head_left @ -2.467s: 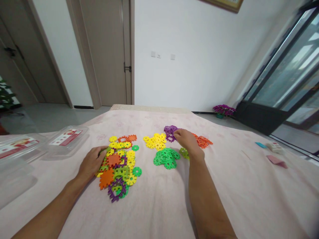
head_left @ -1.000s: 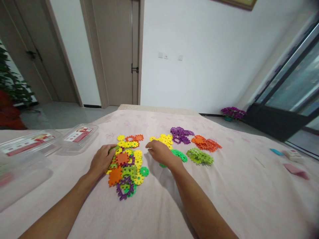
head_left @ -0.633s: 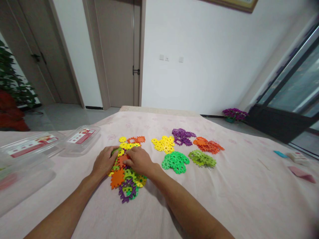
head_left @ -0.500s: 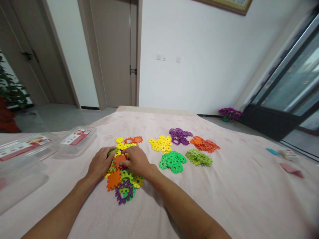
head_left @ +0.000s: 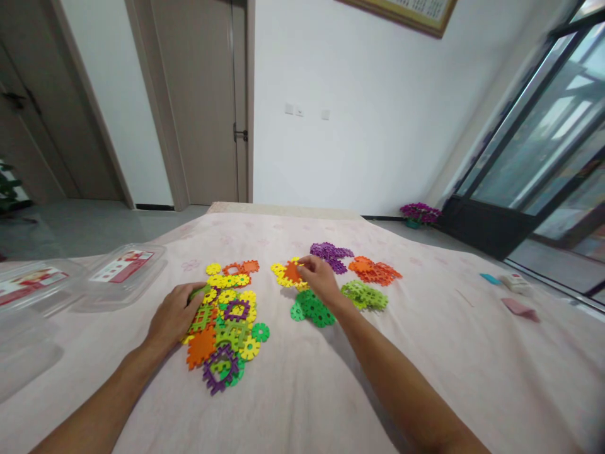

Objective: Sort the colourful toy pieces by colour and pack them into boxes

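Note:
My right hand [head_left: 319, 277] pinches an orange square interlocking piece [head_left: 293, 272] by its edge. The piece is held over a yellow pile of flower-shaped discs [head_left: 281, 275]. My left hand [head_left: 172, 315] is at the left edge of a mixed pile of plastic pieces [head_left: 231, 334], its thumb and fingers closed about a light-green piece [head_left: 197, 292] that is partly hidden. That pile mixes yellow and green discs with purple, orange and light-green toothed squares. A green disc pile [head_left: 316, 309] lies under my right wrist and is partly covered by it.
Farther right are a purple pile [head_left: 329, 253], an orange pile [head_left: 378, 271] and a light-green pile [head_left: 363, 295]. Clear plastic boxes with labelled lids [head_left: 120, 271] stand at the left. A pink cloth [head_left: 520, 309] and a small box [head_left: 515, 284] lie at the far right.
My right hand has moved right from the mixed pile to the yellow pile, carrying the orange square. My left hand stays at the mixed pile. The view has turned slightly right.

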Demonstrator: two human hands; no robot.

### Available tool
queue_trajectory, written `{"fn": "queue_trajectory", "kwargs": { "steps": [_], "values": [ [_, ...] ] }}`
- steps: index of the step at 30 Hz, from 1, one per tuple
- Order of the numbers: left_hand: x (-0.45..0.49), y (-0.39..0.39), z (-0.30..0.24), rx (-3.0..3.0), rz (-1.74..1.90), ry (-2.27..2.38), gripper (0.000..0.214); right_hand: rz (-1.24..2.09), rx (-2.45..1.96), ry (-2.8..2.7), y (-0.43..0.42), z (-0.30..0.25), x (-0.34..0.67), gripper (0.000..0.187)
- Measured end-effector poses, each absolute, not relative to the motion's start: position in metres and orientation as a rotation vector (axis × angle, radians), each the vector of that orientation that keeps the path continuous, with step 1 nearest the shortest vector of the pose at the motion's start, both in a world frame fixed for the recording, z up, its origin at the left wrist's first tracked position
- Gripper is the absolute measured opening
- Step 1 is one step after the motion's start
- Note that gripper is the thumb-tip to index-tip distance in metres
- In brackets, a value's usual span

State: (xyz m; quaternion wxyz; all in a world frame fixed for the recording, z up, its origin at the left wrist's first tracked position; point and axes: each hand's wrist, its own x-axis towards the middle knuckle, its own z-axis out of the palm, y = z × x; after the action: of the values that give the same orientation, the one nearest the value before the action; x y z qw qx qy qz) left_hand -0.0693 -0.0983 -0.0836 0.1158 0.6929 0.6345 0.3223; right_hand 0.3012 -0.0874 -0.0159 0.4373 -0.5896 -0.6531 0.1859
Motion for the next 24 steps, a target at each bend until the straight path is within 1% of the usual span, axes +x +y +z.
{"fn": "queue_trajectory", "kwargs": {
  "steps": [6,9,11,13,16,19,22,24],
  "values": [
    [-0.069,-0.098,-0.086,2.033,0.954,1.88,0.053,0.254,-1.827,-1.208,-0.085,0.001,0.435,0.038],
    [-0.069,-0.097,-0.086,2.028,0.962,1.878,0.053,0.094,-2.084,-1.12,-0.092,0.006,0.471,0.04],
    [-0.07,-0.096,-0.087,2.033,0.952,1.872,0.054,-0.001,-2.197,-1.15,-0.096,0.007,0.475,0.042],
    [-0.07,-0.095,-0.087,2.035,0.94,1.874,0.054,-0.055,-2.215,-1.23,-0.097,0.006,0.462,0.045],
    [-0.07,-0.096,-0.087,2.036,0.943,1.872,0.053,-0.081,-2.078,-1.435,-0.091,0.004,0.418,0.042],
    [-0.069,-0.098,-0.084,2.035,0.958,1.865,0.052,0.031,-1.827,-1.754,-0.084,0.0,0.357,0.035],
    [-0.068,-0.099,-0.082,2.027,0.962,1.854,0.052,0.135,-1.65,-1.985,-0.079,-0.008,0.296,0.034],
    [-0.068,-0.099,-0.081,2.021,0.96,1.842,0.052,0.148,-1.565,-2.128,-0.075,-0.015,0.26,0.038]
  ]
}}
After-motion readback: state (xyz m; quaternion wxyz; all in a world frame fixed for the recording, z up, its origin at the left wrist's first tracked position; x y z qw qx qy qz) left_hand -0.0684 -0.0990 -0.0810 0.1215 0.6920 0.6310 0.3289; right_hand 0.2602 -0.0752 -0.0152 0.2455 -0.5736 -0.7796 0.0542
